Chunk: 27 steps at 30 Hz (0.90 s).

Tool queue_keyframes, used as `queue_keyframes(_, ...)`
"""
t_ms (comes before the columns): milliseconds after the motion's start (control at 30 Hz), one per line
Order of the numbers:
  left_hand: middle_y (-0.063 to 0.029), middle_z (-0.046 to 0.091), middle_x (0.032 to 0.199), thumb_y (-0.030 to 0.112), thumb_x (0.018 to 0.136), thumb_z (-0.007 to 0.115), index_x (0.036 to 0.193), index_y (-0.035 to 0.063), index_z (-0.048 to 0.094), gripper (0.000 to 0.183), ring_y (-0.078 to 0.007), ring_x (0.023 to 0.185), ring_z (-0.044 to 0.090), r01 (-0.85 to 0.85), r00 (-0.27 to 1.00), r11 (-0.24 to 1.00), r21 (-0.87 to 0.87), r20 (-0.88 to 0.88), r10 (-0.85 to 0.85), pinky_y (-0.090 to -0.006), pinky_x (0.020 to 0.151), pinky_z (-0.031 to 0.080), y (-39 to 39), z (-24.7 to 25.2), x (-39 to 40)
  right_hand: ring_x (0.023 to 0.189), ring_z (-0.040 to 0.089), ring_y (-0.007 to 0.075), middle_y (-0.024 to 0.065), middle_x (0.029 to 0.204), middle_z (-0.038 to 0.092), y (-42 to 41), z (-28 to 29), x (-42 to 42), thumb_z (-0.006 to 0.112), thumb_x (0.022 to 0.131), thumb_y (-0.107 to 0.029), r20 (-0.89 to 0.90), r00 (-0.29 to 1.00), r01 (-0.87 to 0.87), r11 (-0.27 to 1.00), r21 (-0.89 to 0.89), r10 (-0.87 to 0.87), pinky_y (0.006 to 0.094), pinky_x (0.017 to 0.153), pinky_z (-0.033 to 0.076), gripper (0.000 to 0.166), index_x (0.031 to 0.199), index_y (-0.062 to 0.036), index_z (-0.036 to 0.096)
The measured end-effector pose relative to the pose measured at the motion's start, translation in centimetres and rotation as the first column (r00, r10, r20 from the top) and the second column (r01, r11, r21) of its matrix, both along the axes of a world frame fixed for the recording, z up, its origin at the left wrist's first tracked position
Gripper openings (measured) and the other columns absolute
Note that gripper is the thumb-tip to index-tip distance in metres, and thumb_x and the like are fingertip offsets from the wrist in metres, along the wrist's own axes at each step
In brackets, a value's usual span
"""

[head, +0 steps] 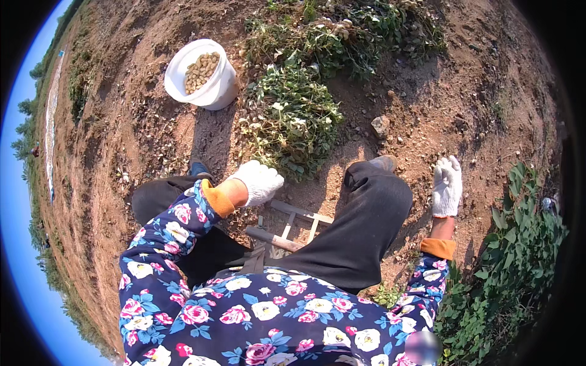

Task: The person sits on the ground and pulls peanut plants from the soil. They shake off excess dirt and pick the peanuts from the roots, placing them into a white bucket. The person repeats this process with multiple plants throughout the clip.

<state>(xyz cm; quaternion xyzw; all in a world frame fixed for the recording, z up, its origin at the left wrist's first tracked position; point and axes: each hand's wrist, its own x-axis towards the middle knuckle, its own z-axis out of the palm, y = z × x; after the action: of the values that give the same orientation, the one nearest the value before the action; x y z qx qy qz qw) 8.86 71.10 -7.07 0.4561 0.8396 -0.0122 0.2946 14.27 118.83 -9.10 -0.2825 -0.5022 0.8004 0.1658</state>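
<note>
My left hand (258, 182), in a white knit glove, is curled at the near edge of a heap of pulled peanut plants (293, 119); whether it grips anything is hidden. Off to the right, my right hand (447, 185), also gloved, is raised above bare soil with its fingers partly apart and nothing visible in it. A white plastic bucket (219, 91) stands beyond my left hand, partly filled with peanuts in their shells (201, 72). Between my legs lies a wooden frame (300, 211), partly hidden by my trousers.
More peanut plants (339, 41) lie beyond the heap, with pods showing. A stone (380, 126) rests on the soil right of them. Leafy green plants (508, 256) grow at the lower right. A long pale strip (51, 114) crosses the field at far left.
</note>
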Motion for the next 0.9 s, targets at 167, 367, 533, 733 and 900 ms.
queue_keyframes(167,-0.012,0.064,0.073,0.014,0.075,0.056,0.077,0.0081,0.062,0.009,-0.0304,0.071,0.064,-0.097,0.992,0.977,0.188,-0.065,0.111,-0.0416,0.064,0.049,-4.1,0.2,-0.3,0.095,0.061,0.0177,0.0088,0.105,0.058,-20.4,13.9,-14.2,0.055,0.089,-0.002,-0.188,0.858,-0.426,0.867,0.258,0.477,0.0291,0.083,0.054,0.032,0.12,-0.0007,0.052)
queue_keyframes(367,-0.0125,0.067,0.072,0.01,0.072,0.058,0.073,0.0063,0.068,0.011,-0.0291,0.067,0.066,-0.167,0.986,0.97,0.177,0.013,0.167,-0.039,0.062,0.048,-6.1,0.6,2.3,0.098,0.061,0.0177,0.0114,0.107,0.06,-41.7,15.2,-25.4,0.058,0.09,-0.011,-0.428,0.43,-0.704,0.592,0.393,0.795,0.0309,0.088,0.052,0.032,0.119,0.001,0.053)
queue_keyframes(533,-0.0124,0.067,0.1,0.024,0.081,0.059,0.104,0.0072,0.069,0.03,-0.0286,0.093,0.063,-0.129,0.987,0.967,-0.219,0.069,0.147,-0.0559,0.081,0.043,-5.9,2.6,2.5,0.096,0.06,0.0139,0.0079,0.108,0.063,-48.8,3.7,-28.4,0.06,0.089,-0.019,0.198,0.558,-0.475,0.115,0.873,0.806,0.0275,0.085,0.048,0.037,0.122,-0.0029,0.054)
queue_keyframes(733,-0.0259,0.065,0.085,0.015,0.087,0.049,0.106,-0.0189,0.052,0.039,-0.0338,0.077,0.068,-0.131,0.967,0.988,-0.081,0.207,0.145,-0.0411,0.085,0.049,-6.3,4.3,3.6,0.114,0.052,0.0345,0.0149,0.126,0.052,-48.4,-5.9,-15.9,0.062,0.078,-0.053,0.986,0.144,-0.674,-0.721,0.162,0.087,0.0435,0.093,0.044,0.073,0.134,-0.0103,0.041)
queue_keyframes(900,-0.022,0.066,0.091,0.019,0.086,0.053,0.11,-0.0119,0.055,0.039,-0.0334,0.086,0.067,-0.392,0.859,0.91,-0.133,0.302,0.414,-0.0454,0.094,0.043,-7.2,5.1,3.0,0.104,0.055,0.0351,0.016,0.12,0.052,-43.6,-13.1,-11.4,0.049,0.081,-0.011,0.837,0.454,-0.598,-0.591,0.541,0.307,0.0464,0.081,0.049,0.05,0.131,-0.0107,0.042)
